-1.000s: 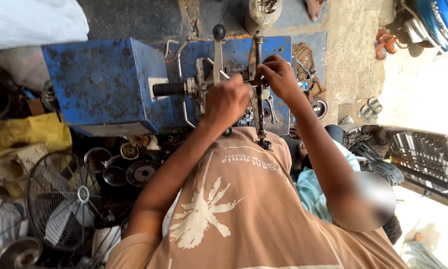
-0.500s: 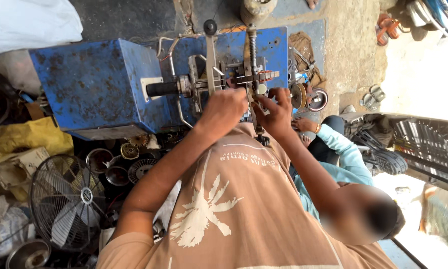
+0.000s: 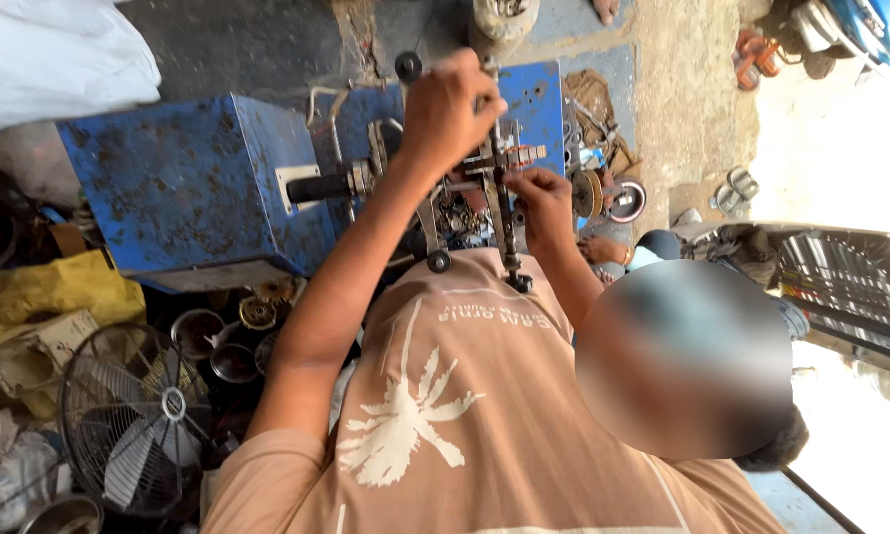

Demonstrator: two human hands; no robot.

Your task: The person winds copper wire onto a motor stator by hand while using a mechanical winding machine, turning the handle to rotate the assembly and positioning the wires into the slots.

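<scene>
Much of the bench work is masked by hands, arms and the picture's edges.

The left hand (image 3: 452, 114) closes over the top of the metal winding fixture (image 3: 485, 193), so whatever its fingers grip cannot be seen; the right hand (image 3: 542, 203) pinches something too small to name, perhaps wire. The person's head is blurred, and the tan shirt (image 3: 445, 425) runs off the bottom edge. The blue machine box (image 3: 188, 183) is partly covered by the left forearm. The fan guard (image 3: 133, 425) is partly lost in clutter, the white sack (image 3: 49, 54) is cut by the top and left edges, and the grey metal rack (image 3: 841, 282) by the right edge.
</scene>
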